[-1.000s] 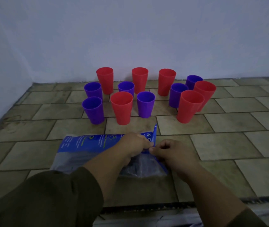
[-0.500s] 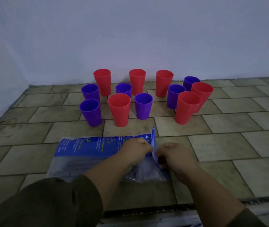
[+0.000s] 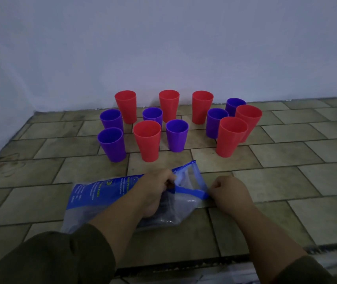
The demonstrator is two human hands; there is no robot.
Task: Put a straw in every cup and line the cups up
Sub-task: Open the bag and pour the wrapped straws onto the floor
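Bag mouth wider | left hand, right hand fingers pinch it | cups: 6 red, 6 purple

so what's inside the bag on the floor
Dark shapes show through the clear bag near its mouth. The left hand covers part; what they are cannot be told.

Worn beige tiled floor stretching before me, plain pale wall behind it, dark ragged edge nearest me
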